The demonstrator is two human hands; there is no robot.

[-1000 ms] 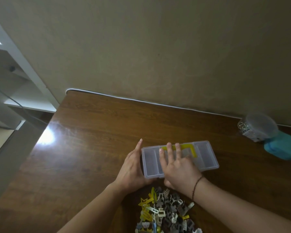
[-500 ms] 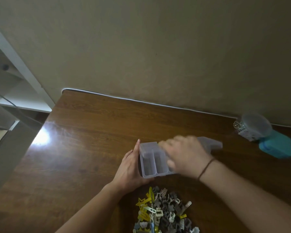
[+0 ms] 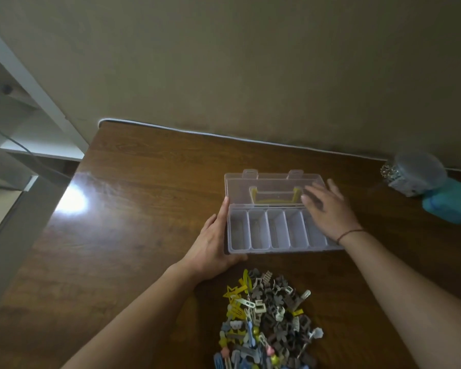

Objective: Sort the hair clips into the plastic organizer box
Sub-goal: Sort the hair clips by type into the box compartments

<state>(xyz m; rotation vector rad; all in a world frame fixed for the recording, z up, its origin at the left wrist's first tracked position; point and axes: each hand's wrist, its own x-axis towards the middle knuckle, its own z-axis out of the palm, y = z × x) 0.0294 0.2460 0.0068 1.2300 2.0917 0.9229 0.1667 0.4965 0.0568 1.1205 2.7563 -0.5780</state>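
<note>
Bare skin of the left hand (image 3: 210, 249) lies flat along the left end of the organizer box (image 3: 277, 230), fingers straight against its wall, just as it did a second ago. Across from it the right hand (image 3: 328, 209) hovers with fingers spread and relaxed over the box's right end, gripping nothing; a moment earlier it was on the lid (image 3: 272, 186). That clear lid, shut a second ago, now lies swung back flat on the wooden table (image 3: 144, 209), baring a row of narrow compartments with nothing in them. Closer to the person, a pile of hair clips (image 3: 269, 318) sits on the table near the box, none sorted yet
</note>
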